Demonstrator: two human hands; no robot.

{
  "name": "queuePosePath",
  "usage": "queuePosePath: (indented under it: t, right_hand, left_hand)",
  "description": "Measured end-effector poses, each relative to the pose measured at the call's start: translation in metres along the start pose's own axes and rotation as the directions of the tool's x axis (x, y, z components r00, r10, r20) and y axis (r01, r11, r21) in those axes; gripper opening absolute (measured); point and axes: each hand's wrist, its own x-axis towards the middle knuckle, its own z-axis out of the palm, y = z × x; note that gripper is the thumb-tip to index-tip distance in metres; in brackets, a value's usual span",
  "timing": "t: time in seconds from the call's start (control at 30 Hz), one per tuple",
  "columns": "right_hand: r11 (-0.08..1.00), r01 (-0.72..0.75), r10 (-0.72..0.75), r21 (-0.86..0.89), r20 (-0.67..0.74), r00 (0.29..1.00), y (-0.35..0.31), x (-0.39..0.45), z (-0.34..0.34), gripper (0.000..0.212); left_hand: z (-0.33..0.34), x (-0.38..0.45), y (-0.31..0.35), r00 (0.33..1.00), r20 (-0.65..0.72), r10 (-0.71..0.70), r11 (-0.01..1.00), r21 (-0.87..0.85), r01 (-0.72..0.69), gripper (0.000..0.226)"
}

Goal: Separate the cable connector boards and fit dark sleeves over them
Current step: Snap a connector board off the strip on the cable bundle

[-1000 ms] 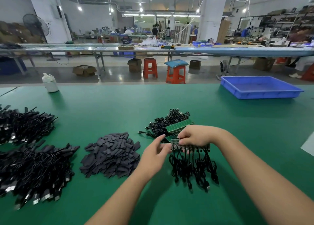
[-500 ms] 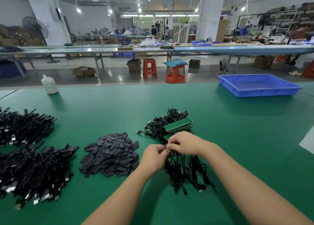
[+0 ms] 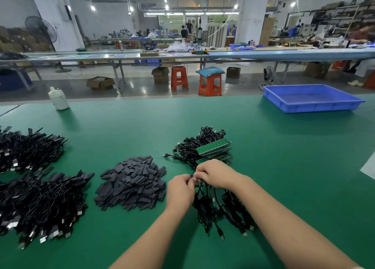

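My right hand (image 3: 215, 173) grips a strip of green connector boards, mostly hidden under its fingers, from which black cables (image 3: 215, 210) hang down onto the green table. My left hand (image 3: 179, 189) pinches the strip's left end board (image 3: 192, 175) against the right hand. Just behind my hands lies a stack of more green board strips (image 3: 215, 149) tangled with black cables. A heap of dark flat sleeves (image 3: 132, 183) sits to the left of my left hand.
Two piles of black sleeved cables lie at the left, one near (image 3: 40, 203) and one farther (image 3: 28, 149). A blue tray (image 3: 312, 107) stands at the back right, a white bottle (image 3: 58, 99) at the back left. White paper (image 3: 368, 167) pokes in at the right edge.
My left hand moved from open and reaching to pinching the strip's left end. Both hands drew the strip closer together, and the hanging cables bunched up.
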Motion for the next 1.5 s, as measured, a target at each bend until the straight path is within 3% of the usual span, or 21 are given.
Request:
queuePosePath:
  t: [0.07, 0.2, 0.3, 0.37, 0.43, 0.47, 0.5, 0.57, 0.6, 0.63, 0.77, 0.83, 0.9, 0.93, 1.0, 1.03, 1.1, 1.23, 1.5]
  right_hand:
    - [1.000, 0.007, -0.007, -0.009, 0.021, 1.000, 0.006, 0.002, 0.002, 0.026]
    - [0.982, 0.004, 0.001, -0.187, 0.027, 1.000, 0.020, 0.010, 0.002, 0.030]
    - [0.939, -0.085, 0.099, -0.333, 0.025, 0.995, 0.027, 0.017, 0.012, 0.044]
    - [0.922, -0.144, 0.121, -0.360, -0.085, 0.989, 0.022, 0.018, 0.024, 0.054]
    - [0.968, -0.154, 0.089, -0.200, -0.301, 0.950, 0.006, 0.016, 0.036, 0.047]
    - [0.993, -0.117, 0.113, 0.009, -0.366, 0.924, -0.007, 0.013, 0.041, 0.037]
    - [0.954, -0.066, 0.166, 0.293, -0.329, 0.930, -0.021, 0.008, 0.045, 0.032]
    - [0.636, -0.079, 0.176, 0.767, -0.046, 0.983, -0.047, -0.003, 0.058, 0.032]
    - [0.482, -0.118, 0.154, 0.868, 0.049, 0.987, -0.056, -0.008, 0.067, 0.033]
    - [0.393, -0.136, 0.143, 0.910, 0.086, 0.986, -0.062, -0.013, 0.077, 0.031]
    - [0.330, -0.142, 0.189, 0.933, 0.082, 0.979, -0.063, -0.019, 0.106, 0.016]
    - [0.387, -0.200, 0.203, 0.900, 0.128, 0.971, -0.059, -0.020, 0.112, 0.015]
    - [0.453, -0.262, 0.198, 0.852, 0.190, 0.962, -0.054, -0.022, 0.115, 0.014]
    - [0.466, -0.292, 0.193, 0.835, 0.226, 0.955, -0.052, -0.023, 0.116, 0.013]
    - [0.477, -0.354, 0.202, 0.804, 0.292, 0.935, -0.048, -0.024, 0.118, 0.015]
    - [0.483, -0.371, 0.210, 0.793, 0.306, 0.929, -0.045, -0.024, 0.120, 0.016]
    - [0.454, -0.371, 0.226, 0.810, 0.298, 0.927, -0.042, -0.025, 0.122, 0.019]
    - [0.326, -0.340, 0.265, 0.882, 0.260, 0.929, -0.038, -0.027, 0.126, 0.023]
    - [0.354, -0.327, 0.231, 0.876, 0.257, 0.938, -0.032, -0.026, 0.135, 0.025]
  left_hand:
    - [-0.007, 0.004, -0.009, 0.999, -0.016, -0.042, 0.991, -0.130, 0.040, 0.030]
    - [-0.033, 0.012, -0.032, 0.991, -0.051, -0.124, 0.948, -0.300, 0.103, 0.030]
    - [-0.050, 0.010, -0.041, 0.991, 0.098, -0.090, 0.935, -0.334, 0.118, 0.037]
    - [-0.055, 0.006, -0.042, 0.984, 0.175, -0.039, 0.949, -0.302, 0.091, 0.036]
    - [-0.056, 0.005, -0.042, 0.984, 0.173, 0.036, 0.967, -0.256, 0.009, 0.039]
    - [-0.055, 0.004, -0.041, 0.984, 0.166, 0.066, 0.969, -0.247, -0.024, 0.041]
    - [-0.055, 0.003, -0.040, 0.983, 0.164, 0.088, 0.965, -0.258, -0.043, 0.039]
    - [-0.053, 0.002, -0.038, 0.982, 0.164, 0.090, 0.931, -0.365, -0.024, 0.027]
    - [-0.052, 0.002, -0.039, 0.986, 0.156, 0.062, 0.901, -0.435, 0.012, 0.019]
    - [-0.052, 0.003, -0.041, 0.990, 0.142, 0.021, 0.869, -0.492, 0.052, 0.014]
    - [-0.051, 0.002, -0.067, 0.978, 0.187, -0.095, 0.820, -0.542, 0.184, 0.014]
    - [-0.050, -0.001, -0.084, 0.955, 0.282, -0.090, 0.819, -0.525, 0.232, 0.016]
    - [-0.050, 0.000, -0.101, 0.949, 0.293, -0.119, 0.842, -0.476, 0.253, 0.015]
    - [-0.050, 0.003, -0.110, 0.961, 0.234, -0.145, 0.878, -0.417, 0.234, 0.013]
    - [-0.052, 0.010, -0.130, 0.987, 0.013, -0.160, 0.979, -0.126, 0.160, 0.009]
    - [-0.055, 0.013, -0.138, 0.985, -0.098, -0.145, 0.988, 0.029, 0.149, 0.007]
    - [-0.060, 0.021, -0.151, 0.967, -0.220, -0.125, 0.976, 0.148, 0.160, 0.008]
    - [-0.058, 0.037, -0.154, 0.945, -0.247, -0.216, 0.955, 0.146, 0.256, 0.024]
    - [-0.051, 0.051, -0.150, 0.904, -0.215, -0.369, 0.915, 0.087, 0.394, 0.015]
